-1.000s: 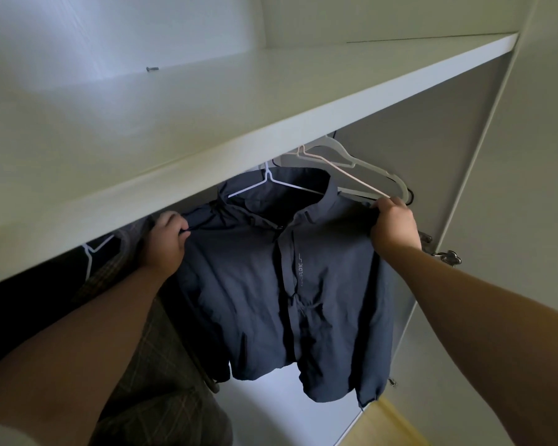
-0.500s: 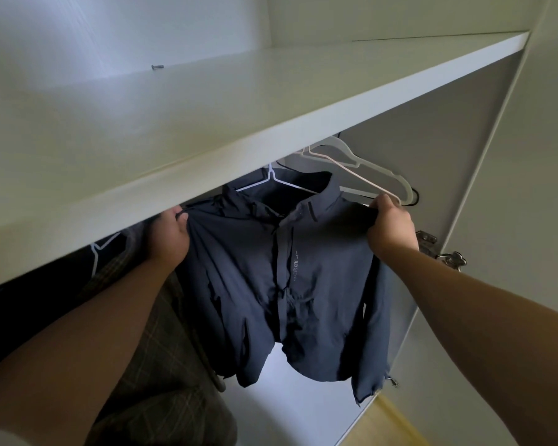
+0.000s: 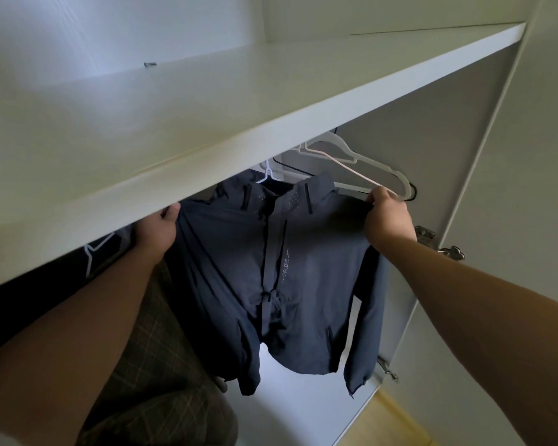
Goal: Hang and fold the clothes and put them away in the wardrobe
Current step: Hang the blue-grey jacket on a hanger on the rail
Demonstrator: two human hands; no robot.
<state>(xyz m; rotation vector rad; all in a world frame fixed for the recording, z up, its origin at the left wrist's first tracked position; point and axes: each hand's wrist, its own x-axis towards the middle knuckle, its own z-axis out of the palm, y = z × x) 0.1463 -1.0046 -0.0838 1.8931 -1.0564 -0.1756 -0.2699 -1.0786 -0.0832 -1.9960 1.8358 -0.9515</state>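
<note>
A dark blue jacket hangs on a white hanger inside the wardrobe, front facing me, zip closed. My left hand grips its left shoulder just under the shelf edge. My right hand pinches its right shoulder, close to the empty hangers. The rail and the hanger's hook are hidden behind the shelf.
A white shelf spans the view above the hanging space, with a small screw on it. Empty white and pink hangers hang at the right. A plaid garment and a dark garment hang left. Door hinges sit right.
Both hands have stayed on the jacket's shoulders while it rose and spread flatter. The collar now shows fully, and the hem hangs straighter.
</note>
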